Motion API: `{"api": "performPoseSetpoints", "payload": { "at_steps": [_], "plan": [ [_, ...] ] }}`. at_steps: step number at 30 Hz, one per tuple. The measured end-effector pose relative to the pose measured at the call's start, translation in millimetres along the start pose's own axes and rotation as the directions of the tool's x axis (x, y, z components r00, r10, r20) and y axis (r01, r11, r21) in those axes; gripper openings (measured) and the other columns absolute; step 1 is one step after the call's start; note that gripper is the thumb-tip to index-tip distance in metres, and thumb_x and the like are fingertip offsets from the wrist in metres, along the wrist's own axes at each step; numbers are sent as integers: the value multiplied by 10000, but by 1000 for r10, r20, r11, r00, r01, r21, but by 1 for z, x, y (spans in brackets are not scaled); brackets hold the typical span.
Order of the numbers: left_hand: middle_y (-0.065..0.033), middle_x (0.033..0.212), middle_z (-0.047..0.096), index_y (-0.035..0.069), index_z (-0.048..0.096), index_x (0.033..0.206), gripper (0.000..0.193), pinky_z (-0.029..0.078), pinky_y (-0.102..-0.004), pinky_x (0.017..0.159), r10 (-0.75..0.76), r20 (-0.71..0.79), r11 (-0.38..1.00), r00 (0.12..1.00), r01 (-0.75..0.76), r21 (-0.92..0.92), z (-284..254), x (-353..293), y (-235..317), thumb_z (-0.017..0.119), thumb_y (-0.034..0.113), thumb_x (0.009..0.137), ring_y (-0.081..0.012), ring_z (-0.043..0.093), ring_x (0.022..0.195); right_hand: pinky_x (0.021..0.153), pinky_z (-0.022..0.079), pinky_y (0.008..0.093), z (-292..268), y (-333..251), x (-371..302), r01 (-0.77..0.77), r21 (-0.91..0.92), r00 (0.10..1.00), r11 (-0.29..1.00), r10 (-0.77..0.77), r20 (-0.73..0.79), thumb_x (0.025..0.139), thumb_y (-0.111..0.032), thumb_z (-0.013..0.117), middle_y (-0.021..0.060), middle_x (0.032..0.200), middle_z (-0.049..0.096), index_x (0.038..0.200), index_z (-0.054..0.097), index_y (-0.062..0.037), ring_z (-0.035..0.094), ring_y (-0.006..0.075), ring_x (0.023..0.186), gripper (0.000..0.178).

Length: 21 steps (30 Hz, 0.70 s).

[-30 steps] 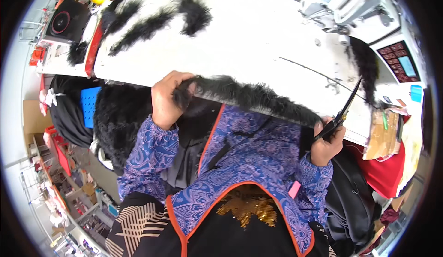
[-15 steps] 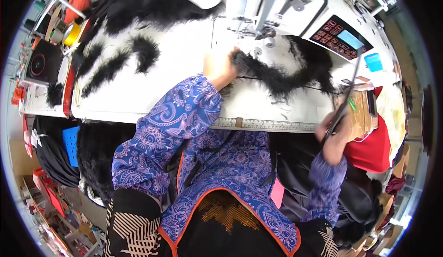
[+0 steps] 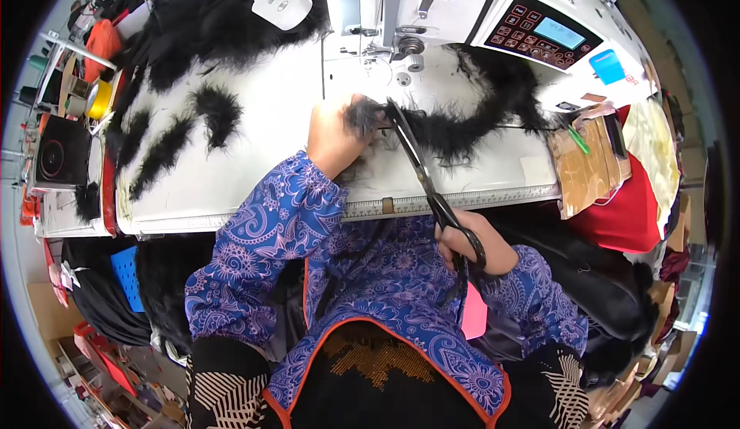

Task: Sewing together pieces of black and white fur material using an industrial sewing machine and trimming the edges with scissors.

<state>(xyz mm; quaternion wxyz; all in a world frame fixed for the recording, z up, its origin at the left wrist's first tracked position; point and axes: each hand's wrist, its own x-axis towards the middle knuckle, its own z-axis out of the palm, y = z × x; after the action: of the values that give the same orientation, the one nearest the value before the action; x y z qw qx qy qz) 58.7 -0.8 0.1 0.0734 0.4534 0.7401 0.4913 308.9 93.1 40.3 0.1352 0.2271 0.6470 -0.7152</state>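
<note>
A long, fluffy black fur strip (image 3: 455, 132) lies across the white sewing table, curving back to the right below the machine's panel. My left hand (image 3: 337, 134) is closed on its left end, just in front of the sewing machine (image 3: 389, 20). In my right hand (image 3: 478, 242) is a large pair of black scissors (image 3: 424, 171), fingers through the handles. The scissors point up and left, their tips at the fur beside my left fingers. Whether the blades are parted cannot be made out.
Several short black fur pieces (image 3: 166, 155) lie on the left of the table, with a big dark fur pile (image 3: 208, 32) behind. A ruler strip (image 3: 470, 198) runs along the front edge. A brown packet (image 3: 590, 159) and red cloth (image 3: 636, 205) are at the right.
My right hand has brought the scissors in from the right edge to the fur by my left hand. My left hand still holds the strip; the whole view has shifted somewhat.
</note>
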Motion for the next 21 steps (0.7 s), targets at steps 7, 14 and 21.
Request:
{"api": "performPoseSetpoints", "payload": {
  "at_steps": [7, 14, 21],
  "plan": [
    [-37, 746, 629, -34, 631, 862, 59, 513, -258, 639, -25, 67, 984, 997, 37, -175, 13, -8, -21, 636, -45, 804, -129, 615, 684, 534, 426, 255, 1, -19, 12, -56, -48, 998, 997, 56, 0, 925, -354, 525, 38, 637, 518, 854, 510, -24, 517, 120, 572, 338],
    [-68, 816, 631, -52, 623, 903, 136, 521, -254, 681, 64, 106, 986, 992, -47, -160, 14, -6, -20, 540, -129, 826, -147, 627, 751, 431, 387, 226, -9, -15, 11, -31, -48, 994, 998, 26, -104, 880, -343, 642, -6, 558, 497, 798, 551, -26, 481, 76, 453, 339],
    [-50, 900, 681, -11, 657, 992, 173, 497, -235, 756, -178, 197, 982, 964, 187, -29, -32, -7, -9, 623, -46, 826, -93, 618, 822, 388, 327, 219, -85, -38, 1, -188, -607, 957, 772, 4, -292, 735, -291, 798, 4, 506, 518, 709, 592, -29, 465, 57, 423, 334]
  ]
}}
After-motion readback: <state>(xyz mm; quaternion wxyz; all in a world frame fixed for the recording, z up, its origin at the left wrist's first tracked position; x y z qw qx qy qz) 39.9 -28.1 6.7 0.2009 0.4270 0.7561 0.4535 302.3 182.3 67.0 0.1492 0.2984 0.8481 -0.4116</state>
